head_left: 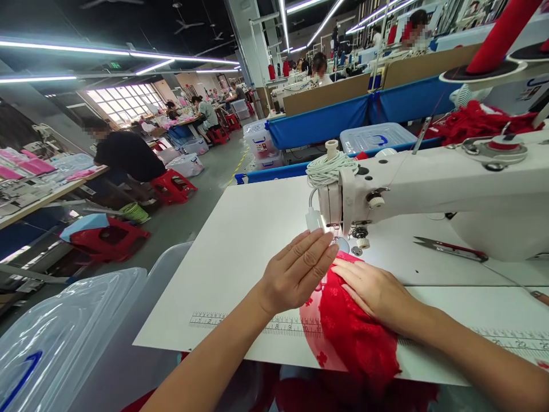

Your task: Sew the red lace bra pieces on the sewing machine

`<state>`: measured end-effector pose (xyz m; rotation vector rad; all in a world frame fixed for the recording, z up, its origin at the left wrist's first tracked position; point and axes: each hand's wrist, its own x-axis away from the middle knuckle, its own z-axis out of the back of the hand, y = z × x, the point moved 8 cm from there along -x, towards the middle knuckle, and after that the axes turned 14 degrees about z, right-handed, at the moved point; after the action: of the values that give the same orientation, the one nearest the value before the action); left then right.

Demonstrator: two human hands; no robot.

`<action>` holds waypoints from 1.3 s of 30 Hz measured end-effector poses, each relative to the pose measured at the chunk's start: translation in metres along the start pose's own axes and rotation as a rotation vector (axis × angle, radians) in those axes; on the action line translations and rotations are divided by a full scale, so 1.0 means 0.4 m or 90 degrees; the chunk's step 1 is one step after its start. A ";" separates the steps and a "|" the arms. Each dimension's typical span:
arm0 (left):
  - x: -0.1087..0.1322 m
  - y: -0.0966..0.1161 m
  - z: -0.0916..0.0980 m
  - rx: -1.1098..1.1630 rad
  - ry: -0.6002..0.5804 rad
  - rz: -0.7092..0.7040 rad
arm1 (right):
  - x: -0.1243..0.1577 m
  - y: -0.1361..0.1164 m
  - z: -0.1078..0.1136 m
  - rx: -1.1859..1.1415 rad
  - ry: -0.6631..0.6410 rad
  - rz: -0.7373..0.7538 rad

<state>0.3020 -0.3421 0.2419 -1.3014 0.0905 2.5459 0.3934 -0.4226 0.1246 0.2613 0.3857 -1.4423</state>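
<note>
Red lace fabric (pixel 354 320) with a sheer, flower-patterned part lies on the white sewing table (pixel 193 252) and drapes over its front edge. Its far end reaches toward the needle area of a white sewing machine (pixel 420 186). My left hand (pixel 298 269) is by the presser foot, over the fabric's left side, fingers stretched out together; its thumb is hidden. Flat on top of the lace, my right hand (pixel 373 286) rests with fingers extended toward the needle. Both hands are open. The left fingers partly cover the stitching spot.
Thread snips (pixel 450 248) lie right of the needle, under the machine arm. A printed ruler (pixel 278 327) runs along the table front. Clear plastic bins (pixel 77 332) stand at lower left. Behind the machine are a blue cloth trough (pixel 321 131) and red thread cones (pixel 501 37). Other people sit farther off.
</note>
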 end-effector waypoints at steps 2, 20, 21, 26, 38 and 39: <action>0.003 0.005 -0.003 -0.001 -0.013 -0.019 | 0.000 0.001 0.004 -0.022 0.009 0.000; 0.098 -0.004 -0.076 0.045 -0.140 0.189 | -0.005 0.001 0.028 -0.043 0.003 0.014; 0.114 -0.015 -0.108 0.026 -0.216 0.244 | -0.004 0.001 0.026 -0.049 0.009 0.017; 0.169 -0.093 -0.167 -0.105 -0.370 0.356 | 0.006 0.005 0.023 -0.056 0.038 0.010; 0.135 -0.096 -0.250 0.225 -0.390 0.597 | 0.009 -0.005 0.035 -0.018 0.028 0.047; 0.134 -0.099 -0.254 0.233 -0.394 0.586 | 0.009 -0.005 0.039 -0.008 0.029 0.047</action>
<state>0.3630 -0.3110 0.1414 -0.2854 1.1860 3.2819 0.3932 -0.4324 0.1374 0.2957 0.4189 -1.3625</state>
